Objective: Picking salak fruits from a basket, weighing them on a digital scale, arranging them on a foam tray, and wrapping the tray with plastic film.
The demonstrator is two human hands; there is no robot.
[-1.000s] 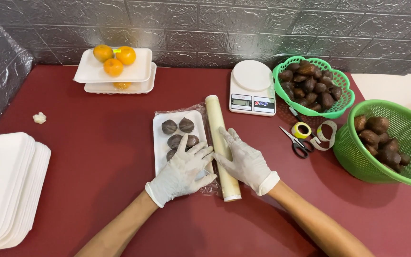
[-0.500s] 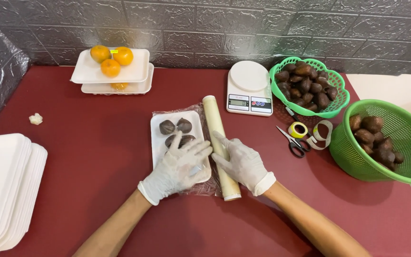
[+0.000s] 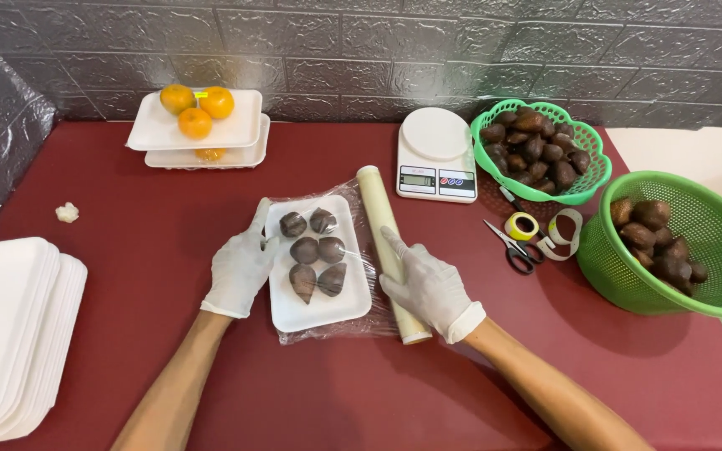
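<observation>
Both hands gloved in white. Left hand (image 3: pixel 242 266) lies flat w/ fingers spread along the left edge of the white foam tray (image 3: pixel 321 307), pressing the clear film (image 3: pixel 346 194) down the side; not closed on anything. Right hand (image 3: pixel 428 284) rests palm-down on the roll of cling film (image 3: pixel 381 224), fingers loosely curved over it, index pointing up the tube; steadying, not a full grip. Tray sits mid tabletop (image 3: pixel 127 209), just left of the roll & touching it, w/ 6 dark brown scaly fruits (image 3: pixel 304 250) in 2 columns of 3, film drawn over them. Handling, as a judgement: tray is light, thin foam, prob. bends or snaps if pinched hard, so best held under the rim on both long sides; film is soft, clingy, tears & wrinkles easily, wants even tension; fruits look firm w/ rough skin, could roll if the tray tilts. Roll is stiff, will roll off unless held. Counts: 1 roll, 1 digital scale (image 3: pixel 434 155), 2 green baskets (scalloped one (image 3: pixel 597 171) near the wall, bigger round one (image 3: pixel 712 242) at right), both w/ more of the same fruit; 1 pair scissors (image 3: pixel 509 246); 2 tape rolls (image 3: pixel 522 225); 2 stacked trays (image 3: pixel 240 134) w/ 4 oranges visible; a stack of empty foam trays (image 3: pixel 6 334) far left, count not clear.
</observation>
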